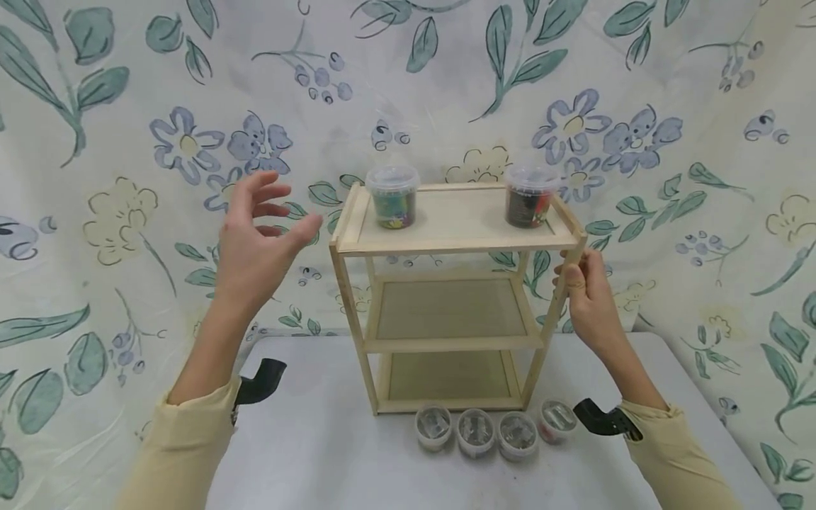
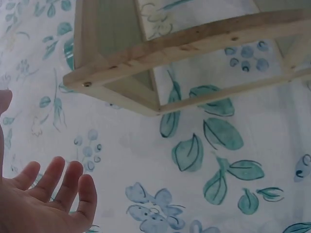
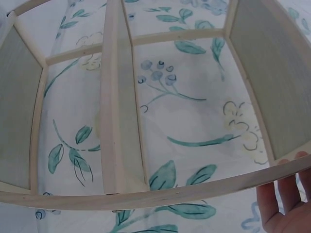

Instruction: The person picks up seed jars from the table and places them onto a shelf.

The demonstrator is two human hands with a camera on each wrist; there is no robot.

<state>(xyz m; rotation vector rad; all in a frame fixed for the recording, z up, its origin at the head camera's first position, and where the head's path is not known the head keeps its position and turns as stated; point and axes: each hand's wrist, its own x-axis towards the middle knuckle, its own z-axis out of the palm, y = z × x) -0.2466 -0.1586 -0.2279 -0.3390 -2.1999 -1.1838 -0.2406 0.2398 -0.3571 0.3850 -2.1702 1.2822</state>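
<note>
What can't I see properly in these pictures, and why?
Head view: what's inside the four small, round, clear-lidded plastic tubs; too small and shiny to tell.
Head view: part of the right hand, behind the post of the pale wooden three-tier shelf.
Left wrist view: left hand; the left edge cuts off most of its thumb.

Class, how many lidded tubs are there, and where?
6: on the top shelf of the wooden rack, a teal tub left and a dark tub right; on the table in front, four tubs side by side.
</note>
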